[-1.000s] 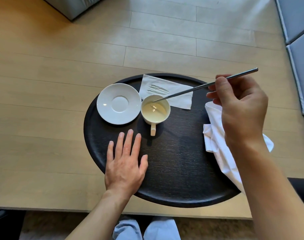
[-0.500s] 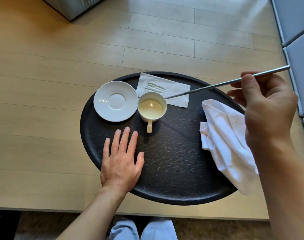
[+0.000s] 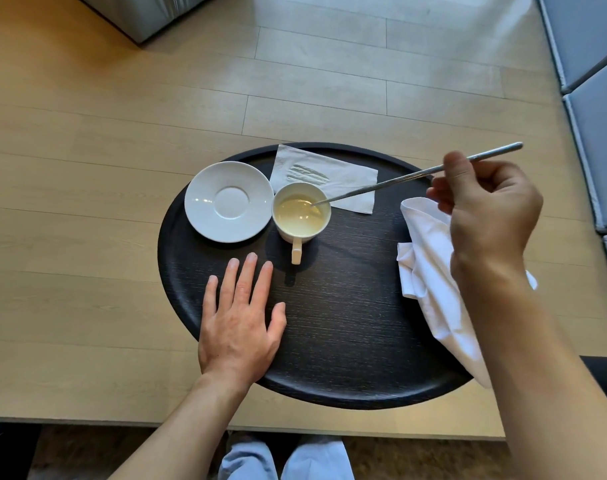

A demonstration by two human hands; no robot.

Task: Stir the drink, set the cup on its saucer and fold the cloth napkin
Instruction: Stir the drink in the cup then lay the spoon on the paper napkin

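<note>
Right hand pinches long thin metal stirrer, tip in small white cup touching round white saucer; left hand flat, empty on round black tray, clear centre.

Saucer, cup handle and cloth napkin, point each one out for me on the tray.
saucer [image 3: 228, 201], head view, on its round centre well.
cup handle [image 3: 296, 250], head view, on the handle's near end.
cloth napkin [image 3: 425, 244], head view, on the rumpled white fabric left of the wrist.

Glossy white ceramic cup and saucer, matt dark wood-grain tray, shiny metal stirrer.
</note>
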